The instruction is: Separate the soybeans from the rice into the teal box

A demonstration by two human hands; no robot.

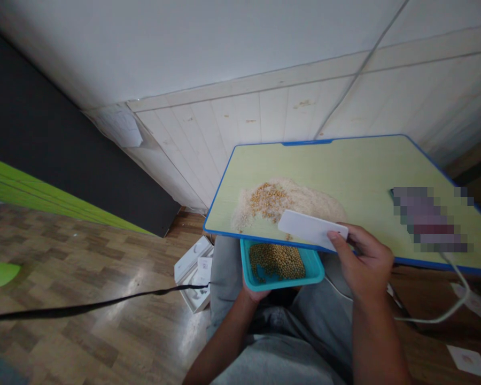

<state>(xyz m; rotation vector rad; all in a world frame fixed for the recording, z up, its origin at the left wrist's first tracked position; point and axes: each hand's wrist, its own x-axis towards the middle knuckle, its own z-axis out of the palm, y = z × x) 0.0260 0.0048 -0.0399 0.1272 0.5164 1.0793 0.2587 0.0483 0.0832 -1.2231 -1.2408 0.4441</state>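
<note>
My left hand [256, 294] supports a teal plastic container [316, 271] from below, just under the table's front edge; most of its fingers are hidden beneath it. Yellowish round beans [282, 259], like soybeans, lie inside. In my right hand [366, 259] is a flat white rectangular piece [308, 229], pinched at its right end between thumb and fingers. It is tilted over the front edge of the table, its far end beside the spread heap. That heap mixes pale, rice-like grains [315, 200] with yellow-brown beans [266, 197], gathered mostly on the left.
The light green table [356, 166] has a blue rim and stands against a white panelled wall [272, 115]. A phone-like, pixelated object [427, 219] lies at its right, with a pale cable [463, 278] below. An opened white box [196, 272] sits on the wooden floor [116, 289]; a black strap [104, 307] crosses there.
</note>
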